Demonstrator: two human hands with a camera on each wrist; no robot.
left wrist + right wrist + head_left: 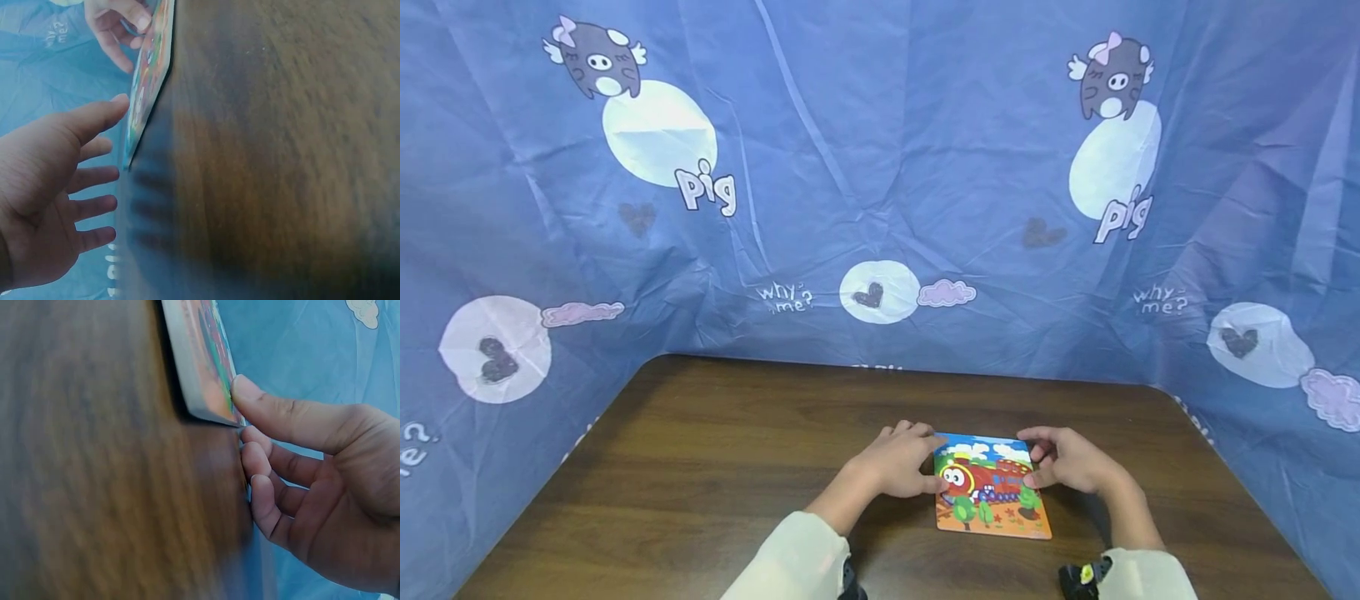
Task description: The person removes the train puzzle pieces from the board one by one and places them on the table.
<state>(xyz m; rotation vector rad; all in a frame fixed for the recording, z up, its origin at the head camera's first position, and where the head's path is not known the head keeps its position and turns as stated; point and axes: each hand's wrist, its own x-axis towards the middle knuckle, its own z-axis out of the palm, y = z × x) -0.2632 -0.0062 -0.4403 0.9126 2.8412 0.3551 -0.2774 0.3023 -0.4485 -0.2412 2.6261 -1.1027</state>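
A square, thick-edged picture board (992,508) lies on the brown table, printed with a red cartoon train, trees and clouds. My left hand (898,462) is at the board's left side, fingers spread and thumb over its edge. In the left wrist view the fingers of this left hand (56,187) are straight, with the thumb tip right at the board (150,75). My right hand (1071,462) holds the opposite edge. Its thumb lies on the printed face and its index finger reaches the far right corner. The right wrist view has the other fingers (265,503) curled beside the board (194,369).
The wooden table (737,442) extends around the board on all sides. A blue cloth (880,167) with printed pigs, hearts and clouds hangs behind the table and along both sides. Black bands (1082,579) show at the cuffs of the pale sleeves (797,558).
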